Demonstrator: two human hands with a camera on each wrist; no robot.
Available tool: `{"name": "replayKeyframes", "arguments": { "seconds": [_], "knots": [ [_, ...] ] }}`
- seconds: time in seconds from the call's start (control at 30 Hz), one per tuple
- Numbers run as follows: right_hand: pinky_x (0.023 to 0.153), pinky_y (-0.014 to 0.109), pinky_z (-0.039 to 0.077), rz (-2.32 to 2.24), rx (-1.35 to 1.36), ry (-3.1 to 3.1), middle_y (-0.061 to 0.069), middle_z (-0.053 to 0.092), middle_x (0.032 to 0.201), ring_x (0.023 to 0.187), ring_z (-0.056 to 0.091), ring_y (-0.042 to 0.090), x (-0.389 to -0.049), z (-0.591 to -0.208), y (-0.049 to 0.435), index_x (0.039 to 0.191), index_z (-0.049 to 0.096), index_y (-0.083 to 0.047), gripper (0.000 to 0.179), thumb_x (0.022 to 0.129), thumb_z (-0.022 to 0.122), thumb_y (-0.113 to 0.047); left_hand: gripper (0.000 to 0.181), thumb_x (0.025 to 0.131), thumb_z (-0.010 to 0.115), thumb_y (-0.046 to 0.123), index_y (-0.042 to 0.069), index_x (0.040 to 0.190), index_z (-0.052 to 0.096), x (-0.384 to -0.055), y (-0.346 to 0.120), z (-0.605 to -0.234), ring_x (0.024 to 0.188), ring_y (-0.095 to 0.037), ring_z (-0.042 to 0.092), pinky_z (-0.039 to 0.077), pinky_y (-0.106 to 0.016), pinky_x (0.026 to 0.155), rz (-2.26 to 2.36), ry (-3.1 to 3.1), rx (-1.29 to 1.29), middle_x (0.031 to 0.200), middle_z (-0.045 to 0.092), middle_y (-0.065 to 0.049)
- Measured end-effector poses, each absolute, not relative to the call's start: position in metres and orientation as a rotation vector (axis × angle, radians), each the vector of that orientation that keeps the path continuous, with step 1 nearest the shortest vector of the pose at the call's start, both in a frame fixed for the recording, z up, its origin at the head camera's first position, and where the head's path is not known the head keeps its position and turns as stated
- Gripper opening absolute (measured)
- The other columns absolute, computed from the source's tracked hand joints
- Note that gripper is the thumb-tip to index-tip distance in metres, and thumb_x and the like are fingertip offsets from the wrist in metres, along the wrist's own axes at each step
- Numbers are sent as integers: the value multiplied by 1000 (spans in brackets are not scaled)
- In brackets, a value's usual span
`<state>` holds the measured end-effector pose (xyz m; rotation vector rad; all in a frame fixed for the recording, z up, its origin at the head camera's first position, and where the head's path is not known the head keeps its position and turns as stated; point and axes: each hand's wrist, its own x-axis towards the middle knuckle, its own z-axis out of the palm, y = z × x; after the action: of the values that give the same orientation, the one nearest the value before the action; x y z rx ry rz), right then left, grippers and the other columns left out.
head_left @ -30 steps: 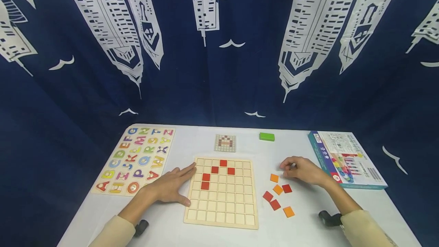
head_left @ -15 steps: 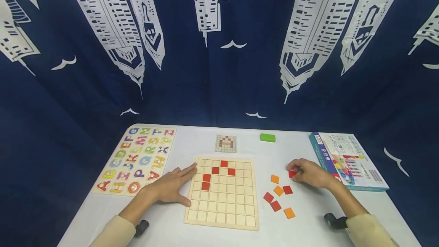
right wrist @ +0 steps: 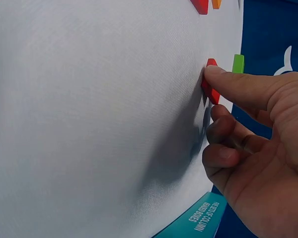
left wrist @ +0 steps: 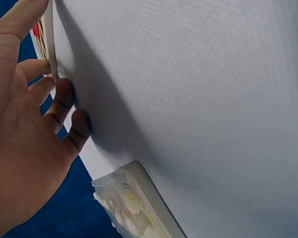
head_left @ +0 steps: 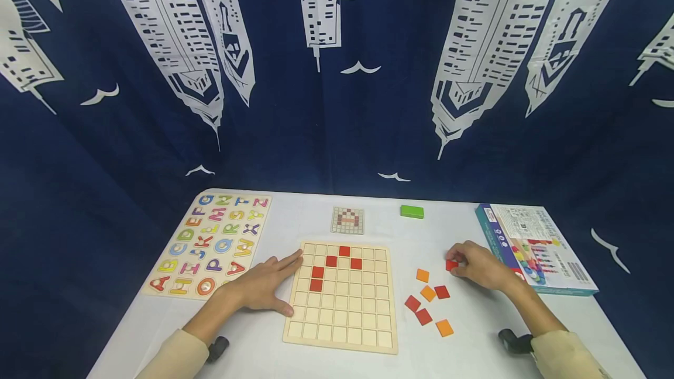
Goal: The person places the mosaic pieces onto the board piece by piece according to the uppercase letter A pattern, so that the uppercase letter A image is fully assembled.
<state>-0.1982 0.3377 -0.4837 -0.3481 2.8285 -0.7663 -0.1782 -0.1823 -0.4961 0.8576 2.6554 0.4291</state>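
A wooden grid board (head_left: 342,320) lies in the middle of the white table, with several red tiles (head_left: 330,261) set in its upper cells. My left hand (head_left: 274,282) rests flat, fingers straight, against the board's left edge (left wrist: 48,44). To the right of the board my right hand (head_left: 457,263) pinches a red tile (head_left: 451,264). In the right wrist view that red tile (right wrist: 209,88) stands tilted on the cloth under my index fingertip (right wrist: 221,74). Loose orange tiles (head_left: 422,275) and loose red tiles (head_left: 423,316) lie between the board and my right hand.
A small pattern card (head_left: 347,220) and a green block (head_left: 412,211) lie behind the board. An alphabet puzzle (head_left: 210,244) fills the left side, its corner (left wrist: 139,203) near my left hand. A printed box (head_left: 534,247) sits at the right edge. A blue curtain hangs behind.
My right hand has shifted a little to the right and now has a red tile between its fingers. The left hand and the board have not moved.
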Motion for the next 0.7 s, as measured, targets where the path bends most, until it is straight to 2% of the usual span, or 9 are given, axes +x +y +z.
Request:
{"name": "replayKeyframes", "arguments": {
  "seconds": [0.3,0.7],
  "knots": [
    [68,23,49,-819,-381,2807,-2,59,87,84,54,18,-196,-485,335,105,66,-12,23,86,76,-5,119,68,71,77,20,162,23,-179,-183,-499,146,-50,28,30,-61,116,433,2647,831,170,8,6],
    [66,22,49,-932,-398,2760,0,61,91,84,54,18,-194,-481,325,109,68,-10,19,92,70,-6,117,70,73,73,19,161,24,-178,-182,-495,146,-51,27,28,-61,117,442,2640,832,170,10,5]
  ]
}}
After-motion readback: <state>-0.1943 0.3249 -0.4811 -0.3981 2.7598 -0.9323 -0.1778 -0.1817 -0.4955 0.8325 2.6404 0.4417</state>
